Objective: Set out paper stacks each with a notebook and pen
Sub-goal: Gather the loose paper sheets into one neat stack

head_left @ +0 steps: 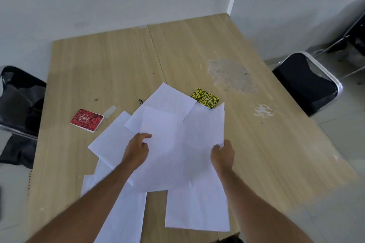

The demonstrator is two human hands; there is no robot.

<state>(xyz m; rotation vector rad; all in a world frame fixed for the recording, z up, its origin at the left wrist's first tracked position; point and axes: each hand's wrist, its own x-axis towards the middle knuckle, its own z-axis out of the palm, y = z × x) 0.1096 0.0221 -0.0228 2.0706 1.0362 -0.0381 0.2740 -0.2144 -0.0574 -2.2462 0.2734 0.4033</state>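
Several loose white paper sheets (167,144) lie scattered and overlapping across the near middle of the wooden table (98,65). My left hand (137,151) rests on a sheet, thumb and finger pinching its left edge. My right hand (222,154) grips the right edge of another sheet (205,128) that is lifted slightly. A red patterned notebook (87,120) lies flat to the left of the papers. A yellow-and-black patterned notebook (205,98) lies behind them, its near corner under paper. A clear pen cap or pen (110,111) lies by the red notebook; a dark pen tip (140,101) peeks from under a sheet.
A black chair (304,83) stands at the table's right side, another black chair with a bag (19,100) at the left. White walls close off the far edge. A worn grey patch (231,75) marks the tabletop at right.
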